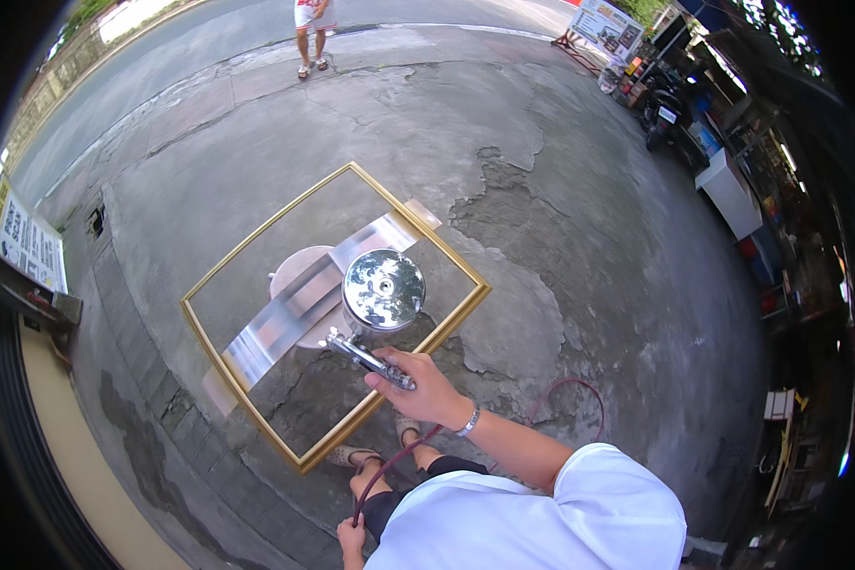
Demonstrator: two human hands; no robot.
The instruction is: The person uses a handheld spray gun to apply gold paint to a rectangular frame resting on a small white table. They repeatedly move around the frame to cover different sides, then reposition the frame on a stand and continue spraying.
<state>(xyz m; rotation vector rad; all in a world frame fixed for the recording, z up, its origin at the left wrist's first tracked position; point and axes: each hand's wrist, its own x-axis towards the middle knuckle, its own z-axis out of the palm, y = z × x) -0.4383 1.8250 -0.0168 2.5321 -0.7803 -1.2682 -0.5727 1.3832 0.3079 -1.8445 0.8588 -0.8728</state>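
My right hand [420, 385] grips the handle of a silver spray gun [351, 350], whose round shiny metal cup [384, 290] hangs over a gold rectangular frame [266, 217]. A dark red hose [399, 456] runs past my right wrist down to my left hand [351, 534], which is closed around it near the lower edge. Beneath the frame lies a board [280, 332], streaked silver inside the frame and pinkish at its ends. Under the board is a pale round support [304, 258]. The cup hides part of board and support.
Cracked concrete floor [627, 313] surrounds the frame, and the hose loops across it at right. My feet [356, 456] stand by the frame's near edge. A person [312, 28] stands at the far side. A motorcycle [663, 114] and a white box [729, 195] are at right; a sign board [27, 236] is left.
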